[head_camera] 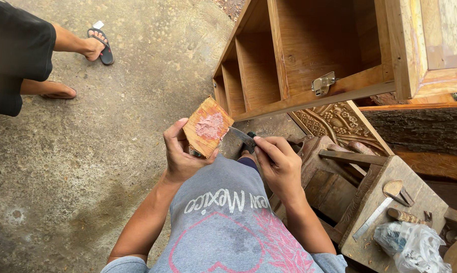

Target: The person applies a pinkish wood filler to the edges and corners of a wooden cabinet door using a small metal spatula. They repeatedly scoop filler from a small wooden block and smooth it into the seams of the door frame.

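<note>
My left hand (180, 151) holds a small flat wooden board (207, 126) tilted up, with a patch of pink filler paste on its face. My right hand (278, 163) grips a putty knife (240, 135) by its handle. The metal blade points left and its tip touches the right edge of the board beside the pink patch. Both hands are above my lap, in front of my grey shirt with a pink print.
A wooden cabinet (299, 55) with open compartments and a metal hinge (323, 83) lies ahead. A carved panel (339, 124) leans below it. At right, a wooden stool (385, 202) carries a scraper, a chisel and a plastic bag (413, 247). Another person's legs in sandals (99, 45) stand at upper left on concrete floor.
</note>
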